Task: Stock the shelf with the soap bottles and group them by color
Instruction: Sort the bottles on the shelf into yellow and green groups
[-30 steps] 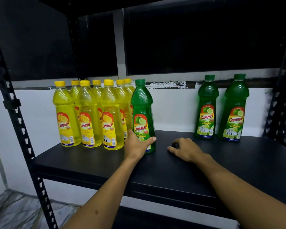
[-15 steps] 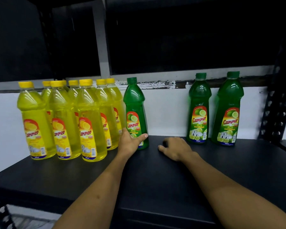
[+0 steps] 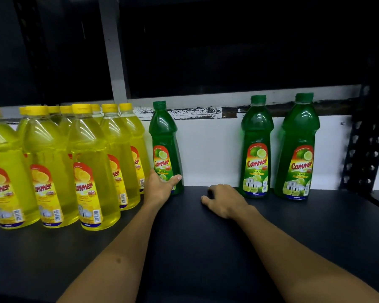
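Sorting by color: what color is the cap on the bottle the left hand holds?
Green cap, head view.

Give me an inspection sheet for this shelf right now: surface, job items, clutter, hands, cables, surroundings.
Surface: black shelf board, bare in the middle.
Job's things: group of yellow plastic soap bottles clustered upright at left; lone green soap bottle right beside them; two more green bottles standing apart at right, against the white back wall.
Clutter: nothing seen.
Grippers: left hand wrapped round the lone green bottle's base; right hand resting loosely curled on the board, holding nothing visible.
Cables: nothing seen.
Surroundings: perforated black metal upright at right; dark space above.
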A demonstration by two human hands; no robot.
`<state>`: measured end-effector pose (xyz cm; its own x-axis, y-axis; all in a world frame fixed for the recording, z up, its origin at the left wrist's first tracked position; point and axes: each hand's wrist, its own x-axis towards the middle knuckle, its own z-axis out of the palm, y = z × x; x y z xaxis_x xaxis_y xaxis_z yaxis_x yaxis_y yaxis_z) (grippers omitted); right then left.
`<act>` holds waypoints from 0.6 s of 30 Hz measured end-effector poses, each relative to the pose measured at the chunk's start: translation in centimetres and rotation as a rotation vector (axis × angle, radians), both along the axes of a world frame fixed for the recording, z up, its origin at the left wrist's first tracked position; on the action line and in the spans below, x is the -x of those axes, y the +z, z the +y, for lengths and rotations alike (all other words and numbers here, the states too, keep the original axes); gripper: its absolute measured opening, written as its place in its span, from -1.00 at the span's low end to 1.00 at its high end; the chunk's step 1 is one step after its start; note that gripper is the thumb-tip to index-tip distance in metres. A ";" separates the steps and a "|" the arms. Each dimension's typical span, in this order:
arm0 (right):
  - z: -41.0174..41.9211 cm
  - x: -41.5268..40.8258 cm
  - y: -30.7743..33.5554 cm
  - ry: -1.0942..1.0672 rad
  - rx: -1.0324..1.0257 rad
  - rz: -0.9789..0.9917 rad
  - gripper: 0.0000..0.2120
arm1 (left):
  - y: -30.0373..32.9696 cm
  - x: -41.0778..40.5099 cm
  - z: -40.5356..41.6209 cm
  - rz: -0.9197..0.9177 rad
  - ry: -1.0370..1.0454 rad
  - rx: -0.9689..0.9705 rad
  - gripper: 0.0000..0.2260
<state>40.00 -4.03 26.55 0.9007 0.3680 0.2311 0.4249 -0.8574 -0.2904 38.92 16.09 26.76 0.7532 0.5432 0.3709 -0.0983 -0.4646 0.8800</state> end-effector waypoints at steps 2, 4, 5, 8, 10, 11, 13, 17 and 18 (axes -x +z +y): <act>0.1 0.0 -0.1 0.004 0.008 -0.005 -0.54 | -0.2 0.1 0.0 -0.005 -0.001 -0.006 -0.43; 0.1 -0.1 -0.1 0.005 0.010 -0.006 -0.53 | -0.1 0.4 -0.1 -0.019 0.000 -0.010 -0.43; 0.1 -0.2 -0.2 0.006 0.011 -0.005 -0.53 | -0.1 0.5 -0.1 -0.024 0.003 -0.012 -0.42; 0.1 -0.3 -0.3 0.006 0.013 -0.016 -0.53 | -0.1 0.7 -0.1 -0.037 -0.003 -0.026 -0.41; 0.1 -0.2 -0.4 0.006 0.012 -0.024 -0.53 | -0.2 0.7 -0.1 -0.032 -0.010 -0.048 -0.41; 0.1 -0.2 -0.4 0.007 0.009 -0.026 -0.52 | -0.2 0.6 -0.1 -0.029 -0.010 -0.055 -0.41; 0.1 -0.2 -0.3 0.009 0.004 -0.022 -0.52 | -0.2 0.6 -0.2 -0.024 -0.006 -0.065 -0.39; 0.1 -0.1 -0.3 0.004 0.012 -0.017 -0.52 | -0.2 0.8 -0.3 0.020 -0.004 -0.075 -0.40; 0.1 0.0 -0.2 0.001 0.011 -0.017 -0.53 | -0.3 1.0 -0.3 0.041 -0.003 -0.074 -0.41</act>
